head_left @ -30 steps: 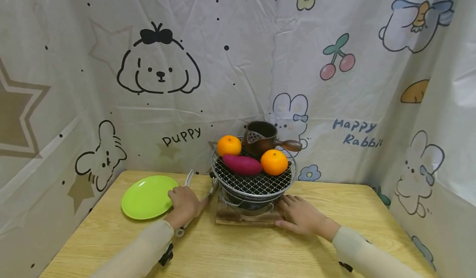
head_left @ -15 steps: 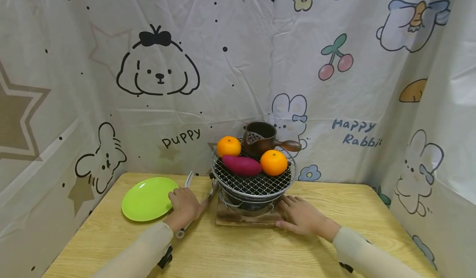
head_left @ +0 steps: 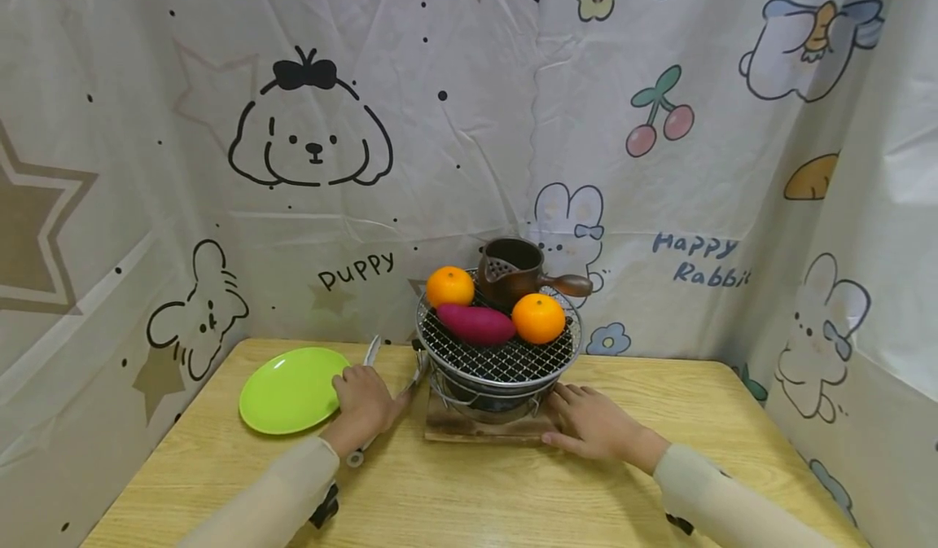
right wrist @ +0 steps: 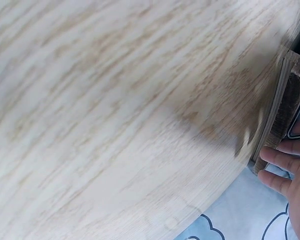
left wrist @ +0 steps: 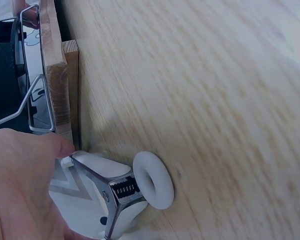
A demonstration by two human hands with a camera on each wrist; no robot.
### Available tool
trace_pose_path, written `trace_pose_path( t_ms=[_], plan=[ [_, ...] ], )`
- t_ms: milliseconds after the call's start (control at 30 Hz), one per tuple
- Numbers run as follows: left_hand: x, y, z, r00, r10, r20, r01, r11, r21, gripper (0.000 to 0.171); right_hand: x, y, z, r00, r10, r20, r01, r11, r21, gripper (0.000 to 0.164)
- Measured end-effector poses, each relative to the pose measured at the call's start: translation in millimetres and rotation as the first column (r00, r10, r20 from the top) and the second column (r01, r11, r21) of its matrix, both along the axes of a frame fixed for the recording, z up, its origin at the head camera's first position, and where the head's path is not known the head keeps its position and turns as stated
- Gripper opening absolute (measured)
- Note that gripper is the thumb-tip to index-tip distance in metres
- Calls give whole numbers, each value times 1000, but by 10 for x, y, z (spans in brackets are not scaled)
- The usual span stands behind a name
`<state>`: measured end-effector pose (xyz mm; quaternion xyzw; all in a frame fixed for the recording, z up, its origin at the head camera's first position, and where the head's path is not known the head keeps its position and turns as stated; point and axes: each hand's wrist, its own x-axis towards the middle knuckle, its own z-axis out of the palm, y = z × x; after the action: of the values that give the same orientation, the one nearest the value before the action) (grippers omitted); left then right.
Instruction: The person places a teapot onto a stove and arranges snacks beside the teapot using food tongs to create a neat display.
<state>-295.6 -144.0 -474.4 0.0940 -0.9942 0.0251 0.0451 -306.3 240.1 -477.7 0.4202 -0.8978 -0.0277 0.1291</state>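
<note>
My left hand (head_left: 364,402) grips a pair of metal tongs (left wrist: 92,177); the white ring at their end (left wrist: 153,180) shows in the left wrist view. My right hand (head_left: 592,423) rests with extended fingers against the right side of a wooden board (head_left: 479,432). On that board stands a small round grill (head_left: 498,369) with a wire mesh top. The mesh bears a purple sweet potato (head_left: 478,325), an orange (head_left: 538,318) on the right, another orange (head_left: 450,288) at the back left, and a brown side-handled teapot (head_left: 513,275).
A lime-green plate (head_left: 289,393) lies left of my left hand. Around the wood-grain table (head_left: 484,499) hangs a white curtain (head_left: 454,157) printed with cartoon animals, close behind the grill.
Nothing on the table has moved and both hands keep their places; only the head view shifts very slightly.
</note>
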Motion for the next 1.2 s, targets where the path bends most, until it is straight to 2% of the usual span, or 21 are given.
trace_pose_path(
  t_ms=[200, 467, 600, 700, 800, 967, 1100, 1200],
  plan=[
    [46, -3, -7, 998, -50, -35, 51, 998, 33, 90, 19, 8, -13, 1000, -6, 6, 6, 1000, -5, 72],
    [84, -38, 5, 989, -97, -107, 108, 990, 95, 85, 32, 5, 3, 1000, -7, 7, 7, 999, -32, 63],
    [97, -54, 34, 980, -128, -150, 148, 981, 130, 86, 35, 2, 24, 1000, -10, 7, 10, 999, -38, 61],
    [108, -61, 49, 966, -159, -204, 191, 970, 148, 86, 38, 7, 30, 1000, -5, 4, 5, 999, -46, 62],
    [132, -63, 54, 935, -195, -296, 247, 957, 152, 84, 39, 22, 25, 1000, 1, -3, -1, 999, -53, 65],
    [211, -72, 104, 856, -248, -454, 342, 930, 136, 77, 62, 48, 21, 1000, -6, -29, 3, 997, -74, 61],
    [307, -87, 200, 809, -261, -527, 392, 907, 153, 79, 101, 38, 39, 995, 22, -102, -35, 991, -129, 48],
    [366, -110, 257, 773, -272, -573, 433, 887, 163, 80, 120, 17, 62, 979, 71, -189, -106, 978, -181, 40]
  ],
)
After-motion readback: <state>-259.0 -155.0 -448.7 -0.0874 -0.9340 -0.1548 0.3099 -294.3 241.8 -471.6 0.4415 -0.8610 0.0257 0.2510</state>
